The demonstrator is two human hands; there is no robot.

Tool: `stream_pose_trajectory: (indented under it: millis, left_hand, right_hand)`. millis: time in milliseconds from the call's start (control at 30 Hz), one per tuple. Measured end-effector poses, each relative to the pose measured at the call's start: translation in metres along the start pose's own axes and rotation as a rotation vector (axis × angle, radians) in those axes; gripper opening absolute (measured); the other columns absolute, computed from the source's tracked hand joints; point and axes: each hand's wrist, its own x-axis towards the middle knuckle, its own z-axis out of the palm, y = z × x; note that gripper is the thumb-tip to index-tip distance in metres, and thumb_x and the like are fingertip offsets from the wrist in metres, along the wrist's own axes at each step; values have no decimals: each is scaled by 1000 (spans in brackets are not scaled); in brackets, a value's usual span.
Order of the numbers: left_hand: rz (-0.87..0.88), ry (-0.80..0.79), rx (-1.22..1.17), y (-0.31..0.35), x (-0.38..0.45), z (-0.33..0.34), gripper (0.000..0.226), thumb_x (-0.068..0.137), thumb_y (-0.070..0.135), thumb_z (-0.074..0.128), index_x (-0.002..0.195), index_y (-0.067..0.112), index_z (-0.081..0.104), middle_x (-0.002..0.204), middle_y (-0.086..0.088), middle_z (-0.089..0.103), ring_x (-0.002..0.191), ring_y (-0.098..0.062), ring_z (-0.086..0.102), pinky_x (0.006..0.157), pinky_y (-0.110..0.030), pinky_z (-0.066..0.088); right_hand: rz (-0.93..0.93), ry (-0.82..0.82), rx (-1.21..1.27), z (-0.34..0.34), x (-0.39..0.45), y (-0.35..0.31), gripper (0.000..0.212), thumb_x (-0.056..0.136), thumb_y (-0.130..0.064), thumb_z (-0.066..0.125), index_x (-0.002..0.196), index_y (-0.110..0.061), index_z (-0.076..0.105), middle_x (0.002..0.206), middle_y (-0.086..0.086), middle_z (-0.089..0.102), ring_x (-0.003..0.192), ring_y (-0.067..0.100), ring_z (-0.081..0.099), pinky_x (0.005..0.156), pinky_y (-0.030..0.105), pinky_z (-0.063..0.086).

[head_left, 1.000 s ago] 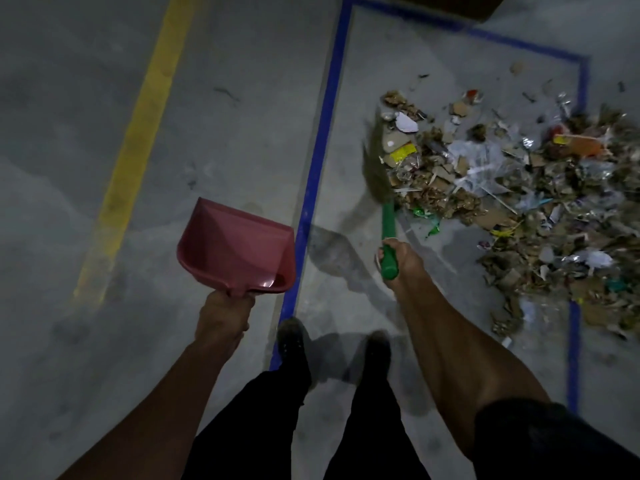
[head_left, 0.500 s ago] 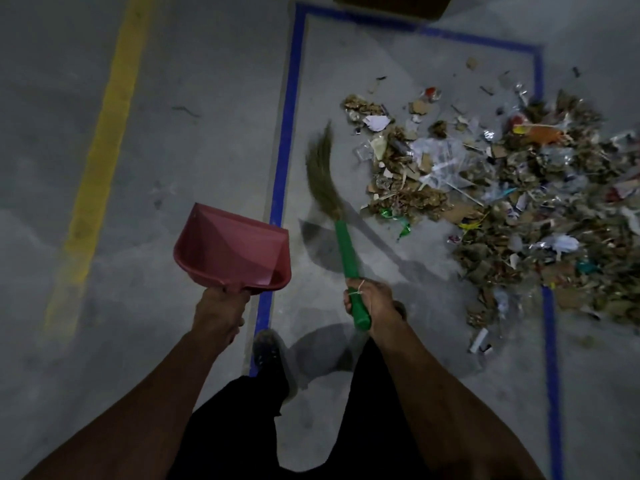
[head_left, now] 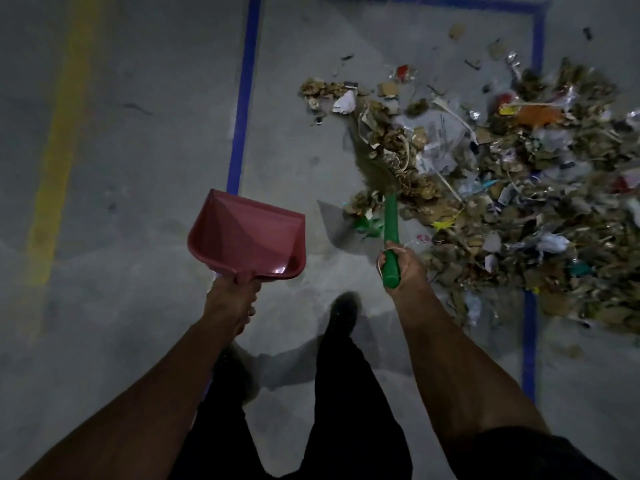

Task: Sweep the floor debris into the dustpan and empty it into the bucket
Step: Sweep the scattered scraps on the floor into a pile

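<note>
Broom (head_left: 379, 161) swung right into debris (head_left: 512, 188), bristles pointing away; right hand (head_left: 403, 268) grips handle; left hand (head_left: 232, 299) grips dustpan (head_left: 242, 237).

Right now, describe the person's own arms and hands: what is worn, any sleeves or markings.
Both forearms are bare. The left hand and the right hand wear no gloves. A dark sleeve covers the right upper arm at the frame's bottom; no left sleeve shows. No watch, rings or markings are visible in the dim light.

The dustpan (head_left: 247, 237) looks like smooth red plastic with a glossy spot near its handle. Right of it, the broom (head_left: 390, 233) has a smooth green plastic handle and dry straw bristles. The debris (head_left: 502, 188) beyond is torn cardboard, paper and shiny film on the matt, rough concrete floor (head_left: 138, 150).
</note>
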Motion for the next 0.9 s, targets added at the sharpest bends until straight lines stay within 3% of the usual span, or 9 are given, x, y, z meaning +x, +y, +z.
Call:
stream_pose_trajectory:
  millis: [200,333,400,633,733,900]
  left_hand:
    - [41,-14,84,13,-18,48,19,89,15,61,72,7,56,65,-9,52,47,-19,44,47,-23,32]
    - [69,-5,143,11,-25,56,22,87,20,61,71,7,56,64,-10,53,46,-19,45,47,-24,33]
    - [81,-7,183,10,-27,55,23,87,23,61,71,7,56,63,-11,53,45,-19,46,46,-23,33]
    - [130,-44,261,3,-49,31,18,87,23,61,81,6,60,63,-12,57,43,-20,48,41,-22,36]
    - [139,-28,271,-1,-62,13,18,86,23,61,82,6,60,63,-12,56,42,-19,49,36,-20,34]
    - [139,-55,264,-19,-82,-20,13,85,19,63,78,9,59,62,-9,55,41,-18,46,33,-17,31]
  right_hand:
    - [-98,8,99,-42,24,-77,13,95,-6,46,83,-10,48,68,6,44,34,10,49,36,17,42]
    - [-169,45,127,-71,20,-114,12,91,-14,55,79,-13,53,56,-1,53,43,11,52,40,18,43]
    - [-186,35,144,-82,3,-115,9,91,-15,57,81,-14,58,60,-1,56,46,11,54,41,18,45]
    - [-73,-52,27,-94,-89,-24,12,96,-6,50,84,-7,52,60,7,48,35,10,46,32,17,37]
    - [-30,-76,-128,-98,-130,29,3,94,-3,54,94,-4,57,66,14,49,37,16,47,35,20,40]
    - [-16,-13,-416,-112,-166,86,14,86,2,64,100,1,64,65,18,55,42,21,49,38,24,41]
